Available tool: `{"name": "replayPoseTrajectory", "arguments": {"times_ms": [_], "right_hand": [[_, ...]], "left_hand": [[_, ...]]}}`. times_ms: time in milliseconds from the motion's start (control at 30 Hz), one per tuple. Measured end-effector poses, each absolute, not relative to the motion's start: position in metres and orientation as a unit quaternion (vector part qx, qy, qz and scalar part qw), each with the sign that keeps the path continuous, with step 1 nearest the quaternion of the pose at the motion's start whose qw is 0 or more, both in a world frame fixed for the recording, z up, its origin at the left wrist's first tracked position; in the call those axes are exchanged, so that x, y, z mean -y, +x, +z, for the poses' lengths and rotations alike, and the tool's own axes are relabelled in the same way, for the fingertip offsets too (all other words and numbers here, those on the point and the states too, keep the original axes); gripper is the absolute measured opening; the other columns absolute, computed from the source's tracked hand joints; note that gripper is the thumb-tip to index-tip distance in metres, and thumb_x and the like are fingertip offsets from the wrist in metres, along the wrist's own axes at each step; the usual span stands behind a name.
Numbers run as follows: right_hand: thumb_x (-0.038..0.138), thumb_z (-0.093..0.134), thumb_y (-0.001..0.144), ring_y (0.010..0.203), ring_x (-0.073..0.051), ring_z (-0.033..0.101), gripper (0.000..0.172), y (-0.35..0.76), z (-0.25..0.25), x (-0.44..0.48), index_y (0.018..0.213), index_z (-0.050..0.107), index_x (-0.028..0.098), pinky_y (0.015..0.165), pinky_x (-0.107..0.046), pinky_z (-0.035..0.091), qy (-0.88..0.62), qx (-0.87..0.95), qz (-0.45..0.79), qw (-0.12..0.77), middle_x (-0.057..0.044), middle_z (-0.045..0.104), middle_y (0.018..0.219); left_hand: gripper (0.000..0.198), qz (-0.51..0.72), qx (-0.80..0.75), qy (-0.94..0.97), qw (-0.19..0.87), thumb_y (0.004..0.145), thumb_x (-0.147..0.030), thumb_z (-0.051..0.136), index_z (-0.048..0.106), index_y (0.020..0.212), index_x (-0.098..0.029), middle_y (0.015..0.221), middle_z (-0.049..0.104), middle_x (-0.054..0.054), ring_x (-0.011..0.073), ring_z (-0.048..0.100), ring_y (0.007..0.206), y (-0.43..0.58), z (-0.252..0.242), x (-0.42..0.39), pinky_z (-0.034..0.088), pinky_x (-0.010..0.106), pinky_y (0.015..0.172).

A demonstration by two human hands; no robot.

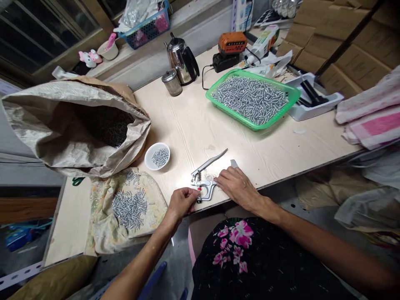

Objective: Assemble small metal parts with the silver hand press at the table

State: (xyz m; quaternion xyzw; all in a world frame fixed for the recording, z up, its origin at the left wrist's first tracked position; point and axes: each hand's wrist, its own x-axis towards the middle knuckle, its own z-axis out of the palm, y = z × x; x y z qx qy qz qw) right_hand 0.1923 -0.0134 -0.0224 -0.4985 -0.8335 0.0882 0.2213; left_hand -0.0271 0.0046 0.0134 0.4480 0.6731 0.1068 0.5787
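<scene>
Just near of the pliers, the table ends. Its front edge runs right under the tool's head, with almost no margin. Long axis is diagonal: head at near-left, two handles fanned apart pointing far-right, upper one lifted, lower one flat on the wood. Left hand is at the pliers' head, fingertips pinched together against it; what's between them is too small to tell. Right hand lies palm-down over the lower handle, fingers spread, not curled. Beyond the pliers is bare wood, open room up to the green tray of metal pieces far-right. Far-left of the pliers is a white bowl, then a paper sack. Left of the pliers a cloth holds a loose pile of pieces, past the table's left edge.
</scene>
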Motion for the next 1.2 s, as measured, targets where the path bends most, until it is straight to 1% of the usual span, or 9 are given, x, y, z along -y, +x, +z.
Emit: {"name": "replayPoseTrajectory", "arguments": {"times_ms": [167, 333, 533, 633, 767, 867, 1033, 1200], "right_hand": [[0.016, 0.048, 0.097, 0.085, -0.021, 0.048, 0.019, 0.1928, -0.0236, 0.0137, 0.09, 0.065, 0.02, 0.077, -0.035, 0.034, -0.498, 0.836, 0.085, 0.213, -0.004, 0.06, 0.086], [0.017, 0.046, 0.098, 0.086, -0.021, 0.048, 0.019, 0.1944, -0.0241, 0.0149, 0.095, 0.065, 0.02, 0.077, -0.037, 0.034, -0.482, 0.844, 0.082, 0.221, -0.004, 0.061, 0.087], [0.019, 0.042, 0.1, 0.087, -0.021, 0.045, 0.021, 0.1942, -0.0262, 0.0165, 0.096, 0.063, 0.02, 0.078, -0.035, 0.035, -0.482, 0.842, 0.077, 0.228, -0.005, 0.06, 0.091], [0.017, 0.042, 0.099, 0.087, -0.022, 0.043, 0.021, 0.1942, -0.0284, 0.0169, 0.097, 0.063, 0.019, 0.079, -0.035, 0.035, -0.481, 0.843, 0.077, 0.23, -0.006, 0.059, 0.091], [0.016, 0.041, 0.099, 0.088, -0.022, 0.043, 0.022, 0.1935, -0.029, 0.0181, 0.099, 0.064, 0.018, 0.08, -0.036, 0.036, -0.477, 0.843, 0.076, 0.237, -0.007, 0.059, 0.092], [0.015, 0.041, 0.099, 0.086, -0.022, 0.043, 0.023, 0.1926, -0.0279, 0.0189, 0.098, 0.064, 0.018, 0.079, -0.036, 0.037, -0.483, 0.837, 0.087, 0.243, -0.007, 0.059, 0.091], [0.014, 0.044, 0.097, 0.087, -0.021, 0.044, 0.021, 0.1922, -0.028, 0.0167, 0.098, 0.065, 0.017, 0.08, -0.035, 0.038, -0.487, 0.834, 0.112, 0.234, -0.007, 0.059, 0.091], [0.013, 0.046, 0.097, 0.087, -0.021, 0.046, 0.02, 0.1921, -0.0284, 0.0131, 0.093, 0.066, 0.016, 0.081, -0.034, 0.041, -0.488, 0.831, 0.133, 0.23, -0.007, 0.059, 0.089]], "left_hand": [[0.039, 0.073, -0.664, 0.446, 0.595, 0.07, -0.051, 0.073, 0.064, 0.076, -0.014, 0.037, 0.048, -0.006, 0.0069, 0.037, 0.032, -0.03, 0.0149, -0.0095, 0.027, 0.019, 0.037], [0.038, 0.037, -0.648, 0.45, 0.613, 0.067, -0.049, 0.077, 0.064, 0.074, -0.014, 0.04, 0.049, -0.006, 0.0072, 0.042, 0.034, -0.0314, 0.0186, -0.0102, 0.031, 0.018, 0.038], [0.037, 0.05, -0.64, 0.471, 0.605, 0.071, -0.049, 0.074, 0.064, 0.075, -0.014, 0.041, 0.048, -0.007, 0.007, 0.043, 0.034, -0.0308, 0.0167, -0.0064, 0.032, 0.018, 0.038], [0.035, 0.05, -0.641, 0.455, 0.616, 0.073, -0.047, 0.072, 0.062, 0.077, -0.014, 0.042, 0.049, -0.007, 0.0074, 0.045, 0.034, -0.0287, 0.0174, -0.0064, 0.034, 0.018, 0.037], [0.035, 0.055, -0.638, 0.434, 0.634, 0.072, -0.046, 0.074, 0.059, 0.074, -0.015, 0.048, 0.053, -0.006, 0.0066, 0.048, 0.034, -0.0258, 0.0195, -0.0073, 0.036, 0.018, 0.037], [0.036, 0.061, -0.639, 0.441, 0.627, 0.071, -0.047, 0.075, 0.057, 0.07, -0.015, 0.045, 0.05, -0.007, 0.0068, 0.047, 0.033, -0.0255, 0.019, -0.0066, 0.036, 0.017, 0.036], [0.036, 0.075, -0.646, 0.428, 0.627, 0.07, -0.046, 0.076, 0.06, 0.074, -0.015, 0.047, 0.052, -0.007, 0.0073, 0.05, 0.035, -0.0269, 0.0157, -0.004, 0.039, 0.017, 0.036], [0.036, 0.078, -0.658, 0.417, 0.622, 0.071, -0.044, 0.077, 0.058, 0.07, -0.014, 0.049, 0.054, -0.006, 0.0074, 0.051, 0.034, -0.0257, 0.0148, -0.003, 0.036, 0.017, 0.035]]}}
